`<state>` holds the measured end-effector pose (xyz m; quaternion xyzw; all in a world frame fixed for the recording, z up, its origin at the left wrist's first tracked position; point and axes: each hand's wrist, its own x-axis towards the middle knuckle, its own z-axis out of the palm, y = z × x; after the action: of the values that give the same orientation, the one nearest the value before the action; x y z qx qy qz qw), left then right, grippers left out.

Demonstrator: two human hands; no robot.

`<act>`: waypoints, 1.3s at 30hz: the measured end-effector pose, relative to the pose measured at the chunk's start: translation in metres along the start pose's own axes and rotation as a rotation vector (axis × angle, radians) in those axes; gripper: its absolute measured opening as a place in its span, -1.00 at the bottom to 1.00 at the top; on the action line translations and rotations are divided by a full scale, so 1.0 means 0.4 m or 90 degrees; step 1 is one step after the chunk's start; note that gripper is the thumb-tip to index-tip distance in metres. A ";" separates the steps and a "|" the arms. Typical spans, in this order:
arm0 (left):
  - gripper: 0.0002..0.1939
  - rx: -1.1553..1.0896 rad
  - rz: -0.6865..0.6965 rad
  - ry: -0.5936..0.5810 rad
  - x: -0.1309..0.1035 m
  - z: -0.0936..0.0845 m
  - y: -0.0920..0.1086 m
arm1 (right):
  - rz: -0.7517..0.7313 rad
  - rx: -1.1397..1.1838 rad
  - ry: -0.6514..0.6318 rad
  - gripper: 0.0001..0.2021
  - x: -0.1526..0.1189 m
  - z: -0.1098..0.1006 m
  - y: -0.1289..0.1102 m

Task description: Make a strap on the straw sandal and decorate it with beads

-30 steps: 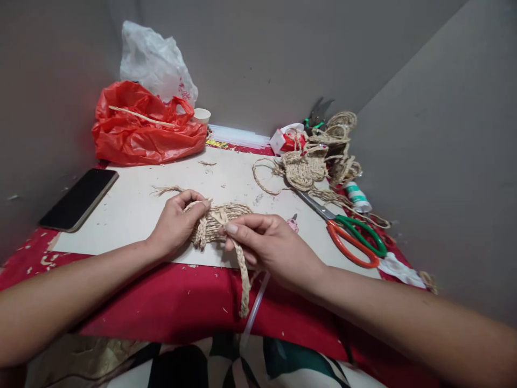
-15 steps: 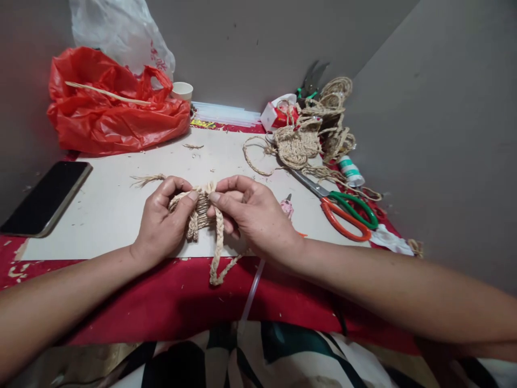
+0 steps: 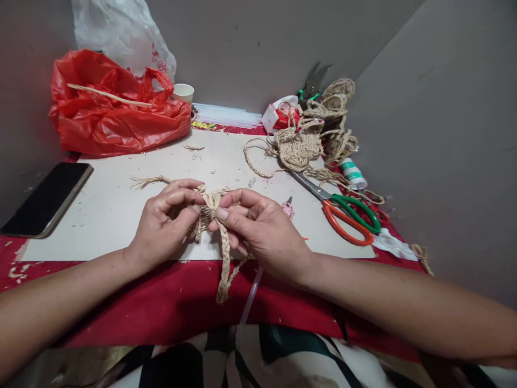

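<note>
A small woven straw piece (image 3: 206, 217) is held between both hands above the near part of the white board. My left hand (image 3: 167, 215) pinches its left side, thumb and fingers together. My right hand (image 3: 258, 226) grips its upper right part, where a pale loop of straw stands up between the fingertips. From there a braided straw cord (image 3: 225, 258) hangs over the board's front edge and doubles back up behind my right hand. A frayed cord end (image 3: 149, 181) sticks out past my left hand.
Red-and-green-handled scissors (image 3: 347, 218) lie at right, near woven straw pieces (image 3: 299, 148) and a thread spool (image 3: 354, 173). A black phone (image 3: 48, 199) is at left, a red plastic bag (image 3: 117, 118) behind it. A paper cup (image 3: 183, 92) stands at the back.
My right hand has moved slightly right and down, with the hanging cord following it. The pale loop now stands more exposed, and the left fingers have shifted up around the woven piece.
</note>
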<state>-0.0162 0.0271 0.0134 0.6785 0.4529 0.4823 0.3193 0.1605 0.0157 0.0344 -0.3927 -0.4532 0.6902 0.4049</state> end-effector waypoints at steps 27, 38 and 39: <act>-0.93 -0.129 -0.159 -0.012 -0.008 -0.002 0.042 | -0.001 0.005 0.084 -0.69 0.003 0.011 0.008; -0.97 0.023 -0.019 -0.013 -0.017 0.000 0.041 | -0.077 -0.157 0.092 -0.87 0.004 0.008 -0.010; -0.96 0.050 0.005 -0.014 -0.019 0.001 0.041 | -0.104 -0.202 0.085 -0.91 0.003 0.007 -0.011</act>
<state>-0.0117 0.0136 0.0248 0.6973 0.4653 0.4579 0.2960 0.1584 0.0169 0.0393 -0.4581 -0.5590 0.5474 0.4219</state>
